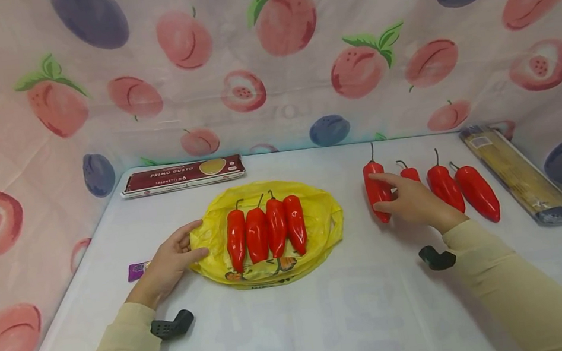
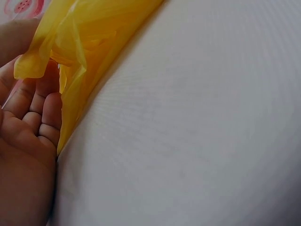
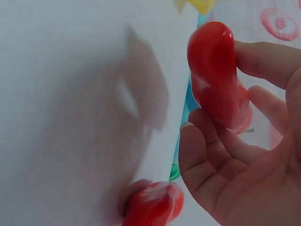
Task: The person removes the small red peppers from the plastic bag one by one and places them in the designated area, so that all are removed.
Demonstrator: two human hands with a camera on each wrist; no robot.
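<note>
Several red chili peppers (image 1: pixel 257 236) lie side by side on a flattened yellow plastic bag (image 1: pixel 322 218). My left hand (image 1: pixel 170 267) holds the bag's left edge; in the left wrist view a fold of the yellow bag (image 2: pixel 94 37) passes between thumb and fingers. On the right, my right hand (image 1: pixel 416 202) pinches another red chili pepper (image 1: pixel 375 186), stem pointing away. The right wrist view has this held pepper (image 3: pixel 214 70) between thumb and fingers, apart from the table, with a shadow beside it. Three more peppers (image 1: pixel 477 193) lie beyond that hand, one partly hidden by it.
A dark red spaghetti pack (image 1: pixel 181 176) lies at the back left. Another spaghetti pack (image 1: pixel 523 174), clear-wrapped, lies along the right edge. A small purple packet (image 1: pixel 138 272) sits partly behind my left hand. A fruit-print curtain (image 1: pixel 294 77) rises behind the white table (image 1: pixel 334 324).
</note>
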